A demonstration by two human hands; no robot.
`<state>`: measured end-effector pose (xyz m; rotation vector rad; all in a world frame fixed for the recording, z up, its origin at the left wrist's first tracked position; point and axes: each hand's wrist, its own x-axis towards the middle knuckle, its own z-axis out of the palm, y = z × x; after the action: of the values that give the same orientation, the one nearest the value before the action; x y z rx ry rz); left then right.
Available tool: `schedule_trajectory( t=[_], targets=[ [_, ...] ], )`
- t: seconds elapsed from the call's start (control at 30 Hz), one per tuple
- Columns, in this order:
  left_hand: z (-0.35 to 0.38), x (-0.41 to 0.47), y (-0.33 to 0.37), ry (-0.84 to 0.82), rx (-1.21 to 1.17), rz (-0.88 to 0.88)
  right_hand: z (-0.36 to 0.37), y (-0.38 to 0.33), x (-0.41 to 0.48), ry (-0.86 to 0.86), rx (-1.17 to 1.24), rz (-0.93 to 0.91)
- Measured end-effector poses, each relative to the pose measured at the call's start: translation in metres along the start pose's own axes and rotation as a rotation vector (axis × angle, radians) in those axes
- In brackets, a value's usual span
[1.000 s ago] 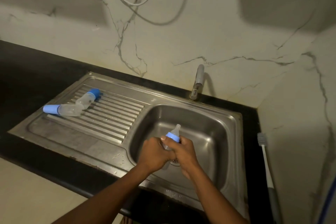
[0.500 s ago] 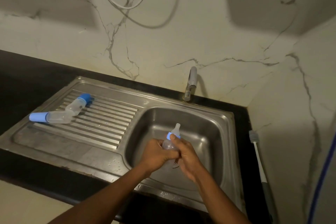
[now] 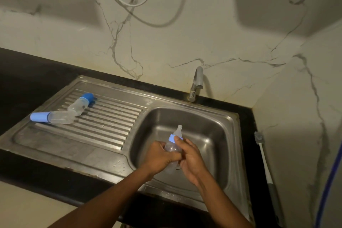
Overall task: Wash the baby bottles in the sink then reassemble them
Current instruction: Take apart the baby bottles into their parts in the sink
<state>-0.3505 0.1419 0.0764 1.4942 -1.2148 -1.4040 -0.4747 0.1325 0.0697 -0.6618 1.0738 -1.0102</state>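
Over the steel sink basin [image 3: 207,122] I hold a clear baby bottle [image 3: 171,147] with a blue collar and a pale teat pointing up. My left hand [image 3: 159,157] grips the bottle's body from the left. My right hand [image 3: 190,155] wraps it from the right, thumb against the blue collar. Two more clear bottles lie on the ribbed drainboard [image 3: 111,120]: one with a light blue cap [image 3: 53,116] at the left, another with a darker blue cap [image 3: 81,103] behind it, their bases touching.
A grey tap [image 3: 197,81] stands behind the basin. A white bottle brush [image 3: 263,157] lies on the black counter right of the sink. Cables hang on the marble wall above. A blue hose [image 3: 327,181] runs down the right edge.
The teat and blue collar show further above my hands than before. My right thumb now lies on the collar. Both hands stay over the basin; the view has shifted slightly.
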Motion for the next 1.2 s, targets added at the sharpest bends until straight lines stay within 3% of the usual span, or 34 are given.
schedule_trajectory(
  t=[0.17,0.4,0.57,0.67,0.8,1.03,1.2],
  targets=[
    [-0.005,0.002,0.002,-0.015,-0.080,-0.005,-0.012,0.001,0.002,-0.146,0.031,0.064],
    [0.002,0.009,-0.010,-0.052,-0.241,-0.036,-0.004,-0.001,0.003,-0.105,-0.147,0.016],
    [-0.003,0.023,-0.008,-0.142,-0.545,-0.107,-0.015,0.020,-0.002,-0.146,-0.144,0.028],
    [-0.006,0.029,-0.001,-0.201,-0.580,-0.142,-0.021,0.023,-0.001,-0.157,-0.164,-0.035],
    [-0.014,0.037,0.007,-0.169,-0.681,-0.135,-0.028,0.020,-0.001,-0.182,-0.082,0.013],
    [-0.019,0.043,0.015,-0.139,-0.503,-0.067,-0.036,0.021,-0.008,-0.176,-0.061,0.013],
    [-0.026,0.042,0.001,-0.280,-0.581,-0.114,-0.038,0.020,-0.011,-0.173,-0.029,0.033]
  ],
)
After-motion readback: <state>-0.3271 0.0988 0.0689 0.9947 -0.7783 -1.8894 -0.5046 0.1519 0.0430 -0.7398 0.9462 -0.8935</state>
